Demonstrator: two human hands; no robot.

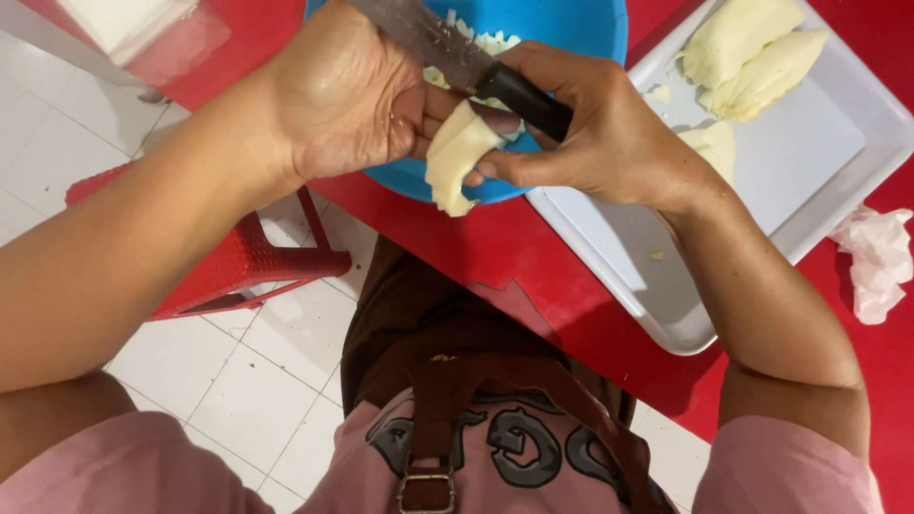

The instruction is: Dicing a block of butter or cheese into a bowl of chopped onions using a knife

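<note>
In the head view, the left hand (347,100) is gripping a pale, cream-coloured piece of fruit flesh (455,157), holding it over the near rim of a blue bowl (571,29). The right hand (595,133) is clenching the black handle of a kitchen knife (457,52), whose blade is angling up and away over the bowl while the thumb is pressing against the piece. By the look of it, the slicing step is in hand: the piece is being cut in the air, with small pale bits already lying in the bowl. The next cut seems to call for a short, controlled draw of the blade toward the thumb, with the left fingers keeping clear of the edge and the piece staying over the bowl.

The piece is looking smooth, soft and slightly curved, tapering to a blunt lower end that is hanging just below the bowl's rim.

To the right, a white tray (819,162) is resting on the red table (476,247), carrying several more pale segments (747,52) at its far end. A crumpled tissue (876,257) is lying just beside the tray, and a red plastic stool (238,262) is standing on the tiled floor.
</note>
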